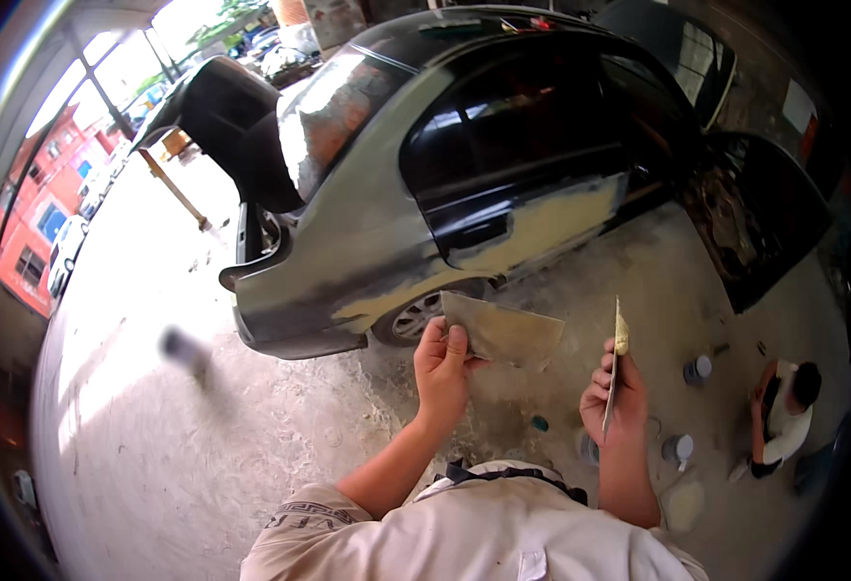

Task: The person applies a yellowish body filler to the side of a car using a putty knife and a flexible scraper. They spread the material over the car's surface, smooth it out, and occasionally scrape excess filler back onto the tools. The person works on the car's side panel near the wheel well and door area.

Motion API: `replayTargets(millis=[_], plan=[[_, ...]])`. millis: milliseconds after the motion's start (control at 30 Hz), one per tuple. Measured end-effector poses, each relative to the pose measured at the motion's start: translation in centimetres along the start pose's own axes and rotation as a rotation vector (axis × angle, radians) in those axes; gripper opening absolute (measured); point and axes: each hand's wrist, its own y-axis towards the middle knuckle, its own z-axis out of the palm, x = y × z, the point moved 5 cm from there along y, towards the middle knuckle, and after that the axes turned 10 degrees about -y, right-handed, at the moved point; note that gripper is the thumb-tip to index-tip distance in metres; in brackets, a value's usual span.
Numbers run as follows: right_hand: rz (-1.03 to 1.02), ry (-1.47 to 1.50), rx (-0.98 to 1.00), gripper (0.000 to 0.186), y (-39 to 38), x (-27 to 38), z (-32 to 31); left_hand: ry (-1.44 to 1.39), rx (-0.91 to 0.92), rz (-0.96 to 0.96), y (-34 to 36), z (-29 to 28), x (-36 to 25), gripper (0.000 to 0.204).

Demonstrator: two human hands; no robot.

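My left hand (443,373) grips a flat rectangular mixing board (511,331) by its left edge, thumb on top. The board is greyish tan with smears on its face. To the right, my right hand (623,399) is closed around a thin putty spreader (610,392), seen nearly edge-on and held upright. A lump of pale yellow putty (621,334) clings to the spreader's upper part. The two tools are apart. Beyond them stands a dark car (348,232), with dull sanded areas and a yellowish filler patch (551,228) low on its rear door.
The car's trunk lid (227,121) is raised, and a front door (759,213) stands open at right. Cans (698,370) sit on the concrete floor (280,426). Another person (787,416) is low down at the far right. A blurred dark object (182,347) is at left.
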Motion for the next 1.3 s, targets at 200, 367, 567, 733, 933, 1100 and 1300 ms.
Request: replayTargets(millis=[200, 367, 567, 733, 933, 1100, 1300], plan=[[-0.126, -0.518, -0.312, 0.034, 0.2, -1.6, 0.1, -0.365, -0.179, -0.204, 1.7, -4.5, 0.9, 0.024], [0.090, -0.551, -0.205, 0.036, 0.2, -4.7, 0.2, -0.367, -0.198, -0.302, 1.7, -6.4, 0.3, 0.027], [0.476, -0.412, -0.043, 0.030, -0.1, -10.1, -0.1, -0.404, -0.039, -0.273, 1.7, -7.7, -1.7, 0.027], [0.623, -0.253, -0.010, 0.028, -0.6, -14.3, -0.4, -0.428, 0.024, -0.285, 0.7, -8.0, -3.3, 0.023], [0.650, -0.017, 0.063, 0.026, -1.7, -16.3, 1.7, -0.381, 0.149, -0.296, -1.2, -9.0, -4.0, 0.021], [0.549, -0.007, 0.182, 0.026, -3.3, -14.8, 3.2, -0.298, 0.125, -0.284, -4.1, -9.2, -4.8, 0.023], [0.434, -0.063, 0.300, 0.027, -6.6, -12.5, 3.2, -0.504, -0.086, -0.355, -7.8, -10.5, -4.0, 0.017]])
